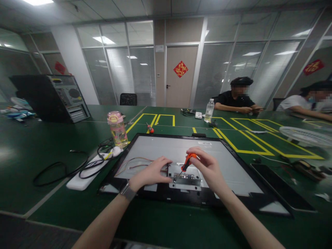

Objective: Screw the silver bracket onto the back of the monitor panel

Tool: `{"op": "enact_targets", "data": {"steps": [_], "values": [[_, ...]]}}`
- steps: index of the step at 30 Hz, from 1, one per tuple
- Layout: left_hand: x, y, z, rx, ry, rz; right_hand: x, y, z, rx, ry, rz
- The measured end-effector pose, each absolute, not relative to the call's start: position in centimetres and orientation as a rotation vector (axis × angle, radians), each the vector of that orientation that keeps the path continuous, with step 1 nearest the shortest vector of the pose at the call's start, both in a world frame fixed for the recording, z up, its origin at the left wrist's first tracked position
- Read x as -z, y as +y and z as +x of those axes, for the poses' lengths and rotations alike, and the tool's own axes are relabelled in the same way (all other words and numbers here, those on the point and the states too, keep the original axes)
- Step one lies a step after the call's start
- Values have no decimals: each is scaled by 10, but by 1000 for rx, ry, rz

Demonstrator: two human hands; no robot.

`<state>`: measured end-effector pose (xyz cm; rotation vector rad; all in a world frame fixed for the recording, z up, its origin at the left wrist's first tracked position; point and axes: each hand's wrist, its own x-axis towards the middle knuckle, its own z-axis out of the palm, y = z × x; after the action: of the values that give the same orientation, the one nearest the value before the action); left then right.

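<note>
A flat monitor panel (233,166) lies face down on the green table, its grey metal back up inside a black frame. A small metal bracket plate (185,178) sits near its front edge. My right hand (207,166) is closed round an orange-handled screwdriver (187,162), whose tip points down at the bracket. My left hand (153,171) rests on the panel beside the bracket, fingers curled against its left edge. Thin coloured wires (135,162) run across the panel to the left of my left hand.
A pink water bottle (118,128), a white power strip (85,174) with black cables and a black PC case (52,97) stand to the left. A second screwdriver (149,128) lies beyond the panel. A dark flat panel (280,188) lies right. Two people sit at the far right.
</note>
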<state>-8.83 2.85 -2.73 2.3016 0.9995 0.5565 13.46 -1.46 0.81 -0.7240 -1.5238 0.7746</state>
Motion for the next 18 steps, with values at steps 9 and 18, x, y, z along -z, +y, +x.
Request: {"op": "enact_targets", "data": {"steps": [9, 18], "values": [[28, 29, -89, -550, 980, 2289, -6, -12, 140, -858, -1507, -742], [24, 27, -88, -530, 1004, 2323, -8, -13, 140, -897, -1503, -745]]}}
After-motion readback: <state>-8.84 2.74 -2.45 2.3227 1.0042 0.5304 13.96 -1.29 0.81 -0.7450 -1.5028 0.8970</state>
